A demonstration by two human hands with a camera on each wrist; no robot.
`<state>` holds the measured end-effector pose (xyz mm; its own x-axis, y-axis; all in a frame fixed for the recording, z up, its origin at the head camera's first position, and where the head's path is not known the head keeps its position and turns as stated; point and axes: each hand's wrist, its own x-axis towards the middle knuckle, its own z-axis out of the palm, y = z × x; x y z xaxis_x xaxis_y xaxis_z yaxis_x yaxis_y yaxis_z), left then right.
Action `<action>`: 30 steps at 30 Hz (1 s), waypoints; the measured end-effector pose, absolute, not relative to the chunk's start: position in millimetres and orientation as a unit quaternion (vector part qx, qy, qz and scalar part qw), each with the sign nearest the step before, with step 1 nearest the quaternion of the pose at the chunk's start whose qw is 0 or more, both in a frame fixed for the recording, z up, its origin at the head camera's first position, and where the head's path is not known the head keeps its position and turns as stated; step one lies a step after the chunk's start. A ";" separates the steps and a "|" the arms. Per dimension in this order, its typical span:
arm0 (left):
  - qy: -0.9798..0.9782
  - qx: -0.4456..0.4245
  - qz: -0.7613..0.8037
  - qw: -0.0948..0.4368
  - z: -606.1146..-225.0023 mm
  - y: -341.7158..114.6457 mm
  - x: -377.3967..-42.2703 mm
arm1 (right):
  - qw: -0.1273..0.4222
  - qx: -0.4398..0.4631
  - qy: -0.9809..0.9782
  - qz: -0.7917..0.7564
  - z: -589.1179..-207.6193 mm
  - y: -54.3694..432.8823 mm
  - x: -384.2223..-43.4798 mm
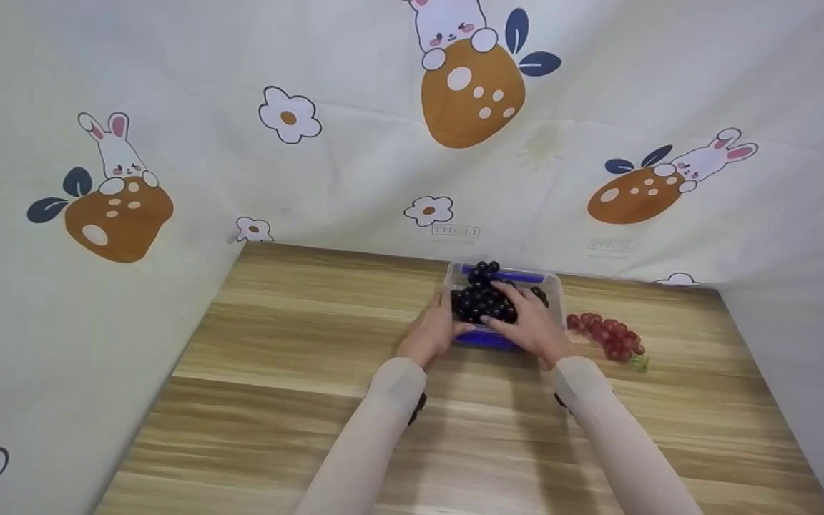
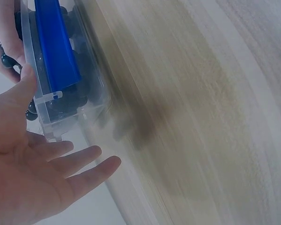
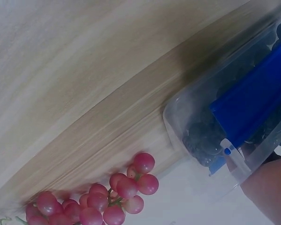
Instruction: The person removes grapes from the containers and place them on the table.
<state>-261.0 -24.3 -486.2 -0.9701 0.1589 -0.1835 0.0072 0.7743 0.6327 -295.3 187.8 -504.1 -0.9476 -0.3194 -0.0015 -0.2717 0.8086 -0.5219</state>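
Note:
A clear plastic box (image 1: 556, 287) with blue side clips stands on the table. Bunches of black grapes (image 1: 480, 304) fill much of it, and some rise above its back rim. My left hand (image 1: 432, 330) is at the box's left end, thumb at the front rim; in the left wrist view the fingers (image 2: 91, 171) of that hand stretch out straight beside the end wall. My right hand (image 1: 530, 325) reaches over the front rim and grips the black grapes, thumb and fingers spread around them. Its fingertips are partly hidden among the grapes.
A bunch of red grapes (image 1: 609, 335) with a green stem lies on the wooden table (image 1: 297, 336), just right of the box. Behind the table and at both sides hangs a pale cloth (image 1: 355, 164) printed with rabbits and flowers.

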 end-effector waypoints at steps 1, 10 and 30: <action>0.934 0.045 0.335 0.113 -486.3 -24.3 -261.0 | 0.045 -0.156 0.950 -0.266 -503.5 187.4 -295.7; 0.928 0.055 0.351 0.107 -487.7 -25.6 -261.9 | 0.056 -0.156 0.950 -0.265 -500.0 182.2 -299.2; 0.927 0.060 0.357 0.100 -487.7 -25.6 -261.9 | 0.089 -0.150 0.950 -0.260 -493.4 171.7 -309.2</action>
<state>-261.9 -25.6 -487.7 -0.9727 0.1834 -0.1425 0.0403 0.7375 0.6742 -309.2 171.7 -493.4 -0.9391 -0.3312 -0.0917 -0.2381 0.8194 -0.5214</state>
